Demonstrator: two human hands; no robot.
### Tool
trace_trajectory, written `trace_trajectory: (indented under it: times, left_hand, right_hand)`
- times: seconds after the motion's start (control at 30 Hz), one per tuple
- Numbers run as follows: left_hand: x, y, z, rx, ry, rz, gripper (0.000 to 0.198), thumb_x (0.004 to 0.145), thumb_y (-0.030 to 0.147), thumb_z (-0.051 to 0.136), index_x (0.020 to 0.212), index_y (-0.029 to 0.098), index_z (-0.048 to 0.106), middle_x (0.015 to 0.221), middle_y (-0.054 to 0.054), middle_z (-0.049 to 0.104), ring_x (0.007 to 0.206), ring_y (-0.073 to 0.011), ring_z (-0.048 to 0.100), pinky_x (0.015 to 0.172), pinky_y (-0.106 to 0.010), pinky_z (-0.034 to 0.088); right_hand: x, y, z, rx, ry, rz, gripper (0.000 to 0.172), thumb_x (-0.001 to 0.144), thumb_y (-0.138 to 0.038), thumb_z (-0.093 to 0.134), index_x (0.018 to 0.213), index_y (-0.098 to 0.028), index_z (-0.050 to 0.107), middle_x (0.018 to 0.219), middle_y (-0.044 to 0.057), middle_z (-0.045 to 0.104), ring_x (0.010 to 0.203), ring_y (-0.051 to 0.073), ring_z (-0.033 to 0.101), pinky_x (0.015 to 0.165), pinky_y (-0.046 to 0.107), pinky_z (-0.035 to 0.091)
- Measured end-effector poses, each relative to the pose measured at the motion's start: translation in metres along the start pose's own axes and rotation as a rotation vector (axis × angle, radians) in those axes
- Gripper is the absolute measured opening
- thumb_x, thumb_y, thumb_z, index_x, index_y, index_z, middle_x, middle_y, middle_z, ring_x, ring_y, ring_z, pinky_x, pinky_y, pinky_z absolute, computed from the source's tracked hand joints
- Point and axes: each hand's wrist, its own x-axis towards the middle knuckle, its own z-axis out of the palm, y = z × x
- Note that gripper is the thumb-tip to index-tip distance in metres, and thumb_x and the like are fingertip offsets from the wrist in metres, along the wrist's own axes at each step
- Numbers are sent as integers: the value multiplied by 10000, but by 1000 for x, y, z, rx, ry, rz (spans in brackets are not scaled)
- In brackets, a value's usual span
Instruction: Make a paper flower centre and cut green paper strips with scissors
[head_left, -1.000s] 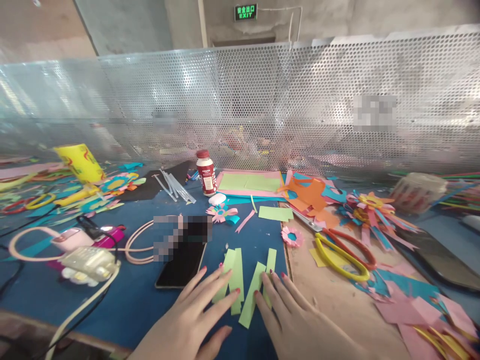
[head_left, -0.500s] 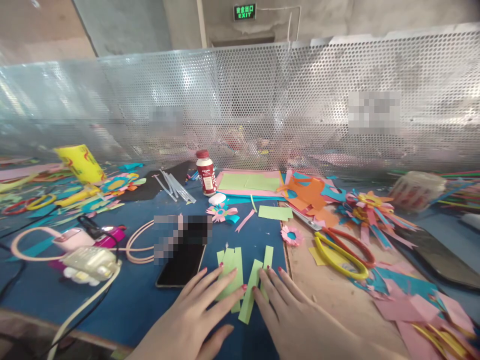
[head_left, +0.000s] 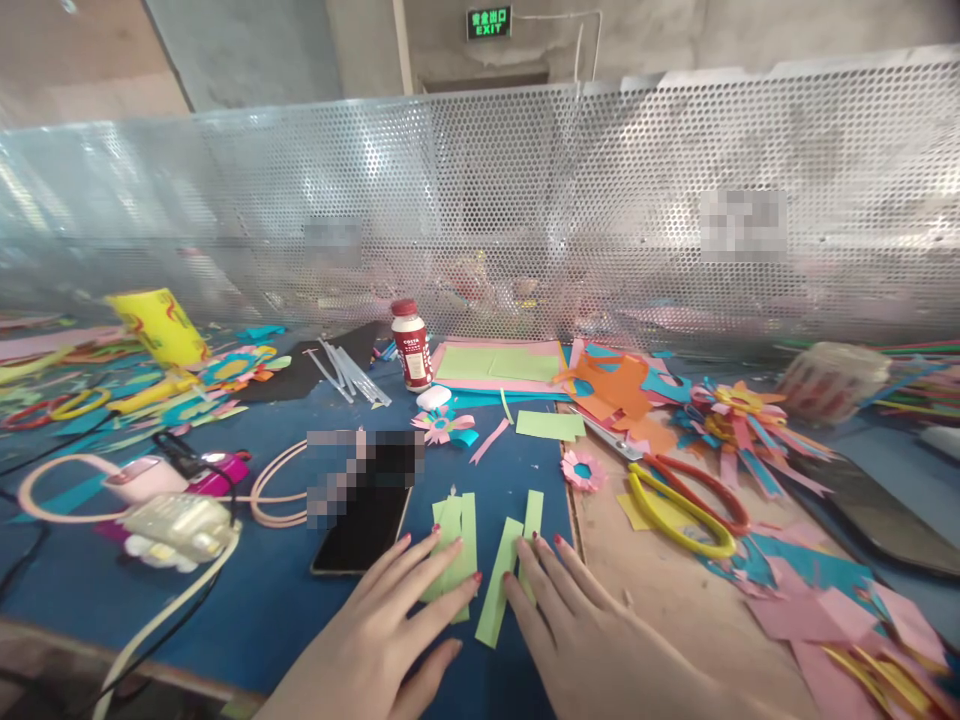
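My left hand [head_left: 397,620] lies palm down with fingers spread, its fingertips on several overlapping light green paper strips [head_left: 468,530]. To the right, my right hand [head_left: 581,625] is also flat with fingers apart, touching two more green strips [head_left: 498,590]. A gap of blue table shows between the two groups. Beyond my left fingertips lies a black phone [head_left: 367,520]. A pink paper ring [head_left: 583,470] and scissors with yellow and red handles [head_left: 679,525] rest past my right hand.
A red-capped bottle [head_left: 412,350] stands before the perforated metal screen [head_left: 495,200]. Green sheets [head_left: 550,426], orange scraps [head_left: 615,385] and a paper flower [head_left: 442,424] lie ahead. Chargers and cables [head_left: 176,525] are at left; pink paper [head_left: 817,610] and another phone [head_left: 877,510] are at right.
My left hand has slid slightly left with the strips under it, widening the gap between the two groups. My right hand has barely moved.
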Motion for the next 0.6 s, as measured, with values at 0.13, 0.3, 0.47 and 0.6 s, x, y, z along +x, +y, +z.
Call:
trace_trajectory:
  times: [0.13, 0.3, 0.47, 0.6]
  left_hand:
    - [1, 2, -3, -15, 22, -32, 475, 839, 281, 503, 1304, 337, 425, 1349, -15, 465, 1212, -255, 459, 924, -396, 472]
    - [2, 2, -4, 0, 22, -32, 478, 836, 292, 503, 1303, 353, 423, 1350, -14, 465, 1197, -248, 477, 919, -378, 477]
    - [0, 1, -2, 95, 3, -7, 518, 844, 311, 483, 1345, 351, 355, 1377, -39, 428, 1203, -262, 468, 870, -358, 511]
    - [-2, -1, 2, 101, 3, -6, 542, 844, 321, 485, 1361, 346, 324, 1388, -34, 413, 1214, -264, 455, 863, -350, 514]
  right_hand:
    - [0, -1, 0, 10, -1, 3, 354, 854, -233, 414, 1112, -100, 617, 1098, 186, 629, 995, 315, 606, 792, 435, 505]
    - [-1, -2, -1, 12, -20, 1, 350, 853, -217, 428, 1138, -102, 595, 1111, 189, 621, 1002, 311, 604, 816, 446, 497]
    - [-4, -6, 2, -23, 4, -17, 332, 863, -173, 389, 1108, -102, 602, 1064, 195, 641, 962, 307, 624, 792, 449, 492]
    - [-6, -10, 2, -27, 67, -14, 293, 849, -160, 416, 1058, -132, 619, 1020, 164, 667, 913, 292, 646, 772, 431, 499]
